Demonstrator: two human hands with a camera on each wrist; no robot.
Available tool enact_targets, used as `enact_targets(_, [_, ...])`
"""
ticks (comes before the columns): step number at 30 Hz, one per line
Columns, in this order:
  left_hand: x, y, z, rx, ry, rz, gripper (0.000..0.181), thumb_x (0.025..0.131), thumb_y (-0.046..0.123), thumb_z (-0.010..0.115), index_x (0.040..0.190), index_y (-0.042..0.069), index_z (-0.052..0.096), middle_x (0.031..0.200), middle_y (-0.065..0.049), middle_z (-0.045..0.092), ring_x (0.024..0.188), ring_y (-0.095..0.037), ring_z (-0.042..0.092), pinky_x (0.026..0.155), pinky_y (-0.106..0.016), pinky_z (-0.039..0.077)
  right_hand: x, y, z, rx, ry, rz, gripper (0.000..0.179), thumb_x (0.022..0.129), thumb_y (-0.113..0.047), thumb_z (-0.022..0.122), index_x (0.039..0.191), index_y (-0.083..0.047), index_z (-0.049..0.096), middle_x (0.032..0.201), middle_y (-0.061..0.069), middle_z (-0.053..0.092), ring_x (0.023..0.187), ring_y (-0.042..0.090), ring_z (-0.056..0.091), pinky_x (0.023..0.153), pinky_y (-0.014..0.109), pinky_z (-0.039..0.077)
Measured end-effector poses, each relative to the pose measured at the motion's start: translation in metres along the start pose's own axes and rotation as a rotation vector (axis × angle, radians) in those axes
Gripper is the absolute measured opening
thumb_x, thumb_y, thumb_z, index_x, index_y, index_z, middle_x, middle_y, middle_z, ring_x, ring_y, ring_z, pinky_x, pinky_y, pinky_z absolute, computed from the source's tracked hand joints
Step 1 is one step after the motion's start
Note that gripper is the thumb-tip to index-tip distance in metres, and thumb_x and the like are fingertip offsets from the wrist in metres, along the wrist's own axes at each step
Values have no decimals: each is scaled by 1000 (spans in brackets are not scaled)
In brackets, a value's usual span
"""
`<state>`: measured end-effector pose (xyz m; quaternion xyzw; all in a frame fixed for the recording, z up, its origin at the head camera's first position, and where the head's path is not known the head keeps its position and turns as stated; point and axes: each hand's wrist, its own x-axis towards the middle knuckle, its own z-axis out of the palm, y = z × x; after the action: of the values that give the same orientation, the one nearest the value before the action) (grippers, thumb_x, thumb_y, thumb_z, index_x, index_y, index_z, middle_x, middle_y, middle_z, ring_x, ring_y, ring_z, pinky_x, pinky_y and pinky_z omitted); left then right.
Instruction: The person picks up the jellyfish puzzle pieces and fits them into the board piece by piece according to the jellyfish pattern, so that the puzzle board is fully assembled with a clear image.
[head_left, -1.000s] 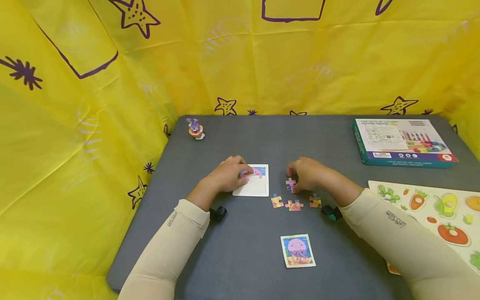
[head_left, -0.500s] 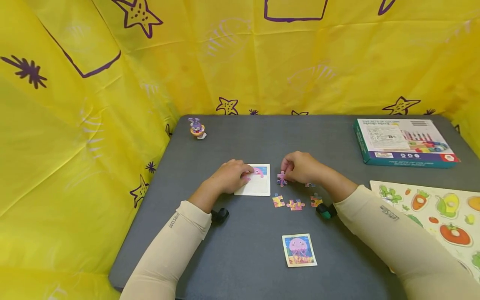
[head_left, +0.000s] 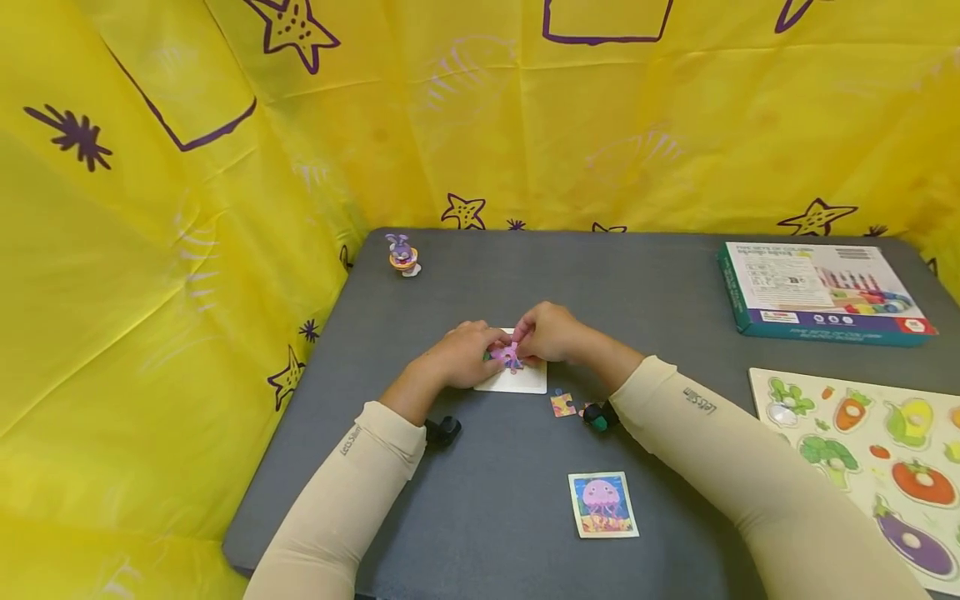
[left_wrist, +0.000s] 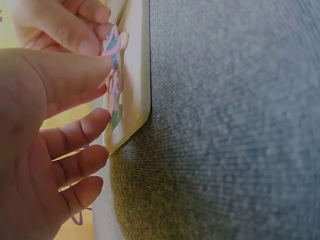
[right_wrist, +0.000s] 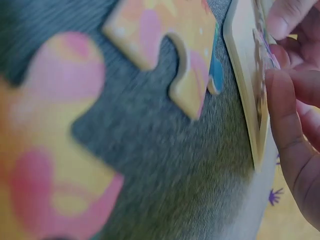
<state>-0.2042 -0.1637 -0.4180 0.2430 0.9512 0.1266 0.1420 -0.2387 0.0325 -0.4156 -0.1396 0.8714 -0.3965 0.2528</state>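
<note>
A shallow wooden puzzle tray (head_left: 525, 383) lies mid-table, partly covered by both hands. My right hand (head_left: 553, 333) pinches a pink-and-blue jigsaw piece (head_left: 513, 363) between thumb and fingers, over the tray. From the left, my left hand (head_left: 461, 354) rests at the tray, its thumb and fingertips touching pieces (left_wrist: 116, 95) there. Which pieces sit flat is hard to tell behind the fingers. A loose yellow-pink jigsaw piece (head_left: 562, 404) lies just right of the tray; another piece (right_wrist: 65, 140) looms close in the right wrist view.
A small jellyfish picture card (head_left: 602, 504) lies near the front. To the right are a vegetable puzzle board (head_left: 806, 408) and a boxed toy set (head_left: 825, 292). A purple rabbit figurine (head_left: 403, 257) stands at the back left. Yellow cloth (head_left: 600, 125) hangs behind the table.
My right hand has carried the pinched jigsaw piece leftward from beside the loose pieces to over the tray. My left hand has stayed at the tray.
</note>
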Motion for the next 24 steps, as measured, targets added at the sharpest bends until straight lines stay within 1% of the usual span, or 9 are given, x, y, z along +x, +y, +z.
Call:
enact_targets(4, [1,3,0,-8,13,0,40,97,27,65,135,15,62,118,-7,65,116,-29,56,101,-46,44,3,-5,4,-89,32,7,10,80,-5,80,89,-8,77,77,5,68,64,15,59,54,23,47])
enact_targets(7, [3,4,-1,-2,10,-15,39,97,27,67,133,14,63,117,-7,65,115,-30,57,100,-46,44,5,-8,4,-163,50,10,11,80,-11,81,89,-9,75,80,6,66,66,16,59,53,23,46])
enact_targets(12, [3,6,-3,5,3,-32,37,95,25,70,130,14,64,116,-7,65,115,-30,57,100,-47,44,9,-8,2,-260,63,3,15,83,-19,82,89,-10,73,86,6,66,77,20,60,58,25,46])
enact_targets(17, [5,6,-4,1,12,-28,35,95,23,70,128,13,65,113,-7,66,113,-30,58,98,-47,45,13,-6,1,-296,72,-4,16,82,-20,84,90,-11,73,93,7,68,86,23,59,66,28,47])
enact_targets(21, [6,4,-3,-4,32,-23,32,94,20,69,126,13,66,109,-6,66,109,-29,58,95,-46,45,16,-5,0,-307,81,-4,17,81,-21,84,92,-12,74,98,7,70,89,24,60,70,30,47])
enact_targets(24, [6,3,-3,-7,33,-26,32,94,21,69,125,13,65,107,-5,65,108,-28,58,94,-45,45,18,-4,0,-313,85,-4,19,80,-22,84,92,-12,73,99,8,70,89,25,60,70,30,47])
